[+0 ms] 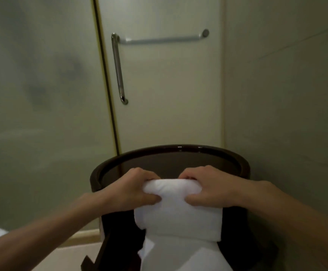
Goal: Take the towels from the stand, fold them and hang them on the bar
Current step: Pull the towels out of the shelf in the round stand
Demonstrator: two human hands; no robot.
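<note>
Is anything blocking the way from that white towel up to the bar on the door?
Nothing visible blocks it. The left hand and right hand grip the towel at the dark round stand's near rim; the horizontal bar is bare on the door beyond. Only the stand's top lies low under that path.

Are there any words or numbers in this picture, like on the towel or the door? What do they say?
There are none to read.
The white towel, gripped by the left hand and the right hand, is plain, with no label showing.
The dark round stand, the door and its metal bar carry no letters, numbers or signs.
</note>
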